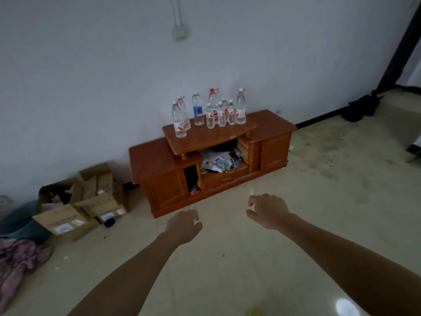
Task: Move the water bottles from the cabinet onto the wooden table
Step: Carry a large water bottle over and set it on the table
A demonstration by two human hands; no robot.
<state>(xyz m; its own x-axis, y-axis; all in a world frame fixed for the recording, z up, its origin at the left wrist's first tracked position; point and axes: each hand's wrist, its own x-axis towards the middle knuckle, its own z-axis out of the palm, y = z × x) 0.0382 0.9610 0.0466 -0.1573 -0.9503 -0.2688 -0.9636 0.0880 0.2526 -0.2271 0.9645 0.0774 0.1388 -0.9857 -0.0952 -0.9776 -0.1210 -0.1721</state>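
Several clear water bottles (222, 114) stand upright on the raised top shelf of a low reddish wooden cabinet (271, 131) against the wall. Most carry red-and-white labels; one (197, 109) has a blue label. The leftmost bottle (179, 120) stands near the shelf's front left corner. Both my arms reach forward over the floor, well short of the cabinet. My left hand (184, 225) and my right hand (268, 210) hang with loosely curled fingers and hold nothing. No wooden table is in view.
The cabinet's middle opening (218, 161) is stuffed with papers and cables. Open cardboard boxes (86, 206) sit on the floor to its left, with a blue bin (16, 222) and pink cloth (18, 261) beyond. A dark doorframe (401, 46) stands at right.
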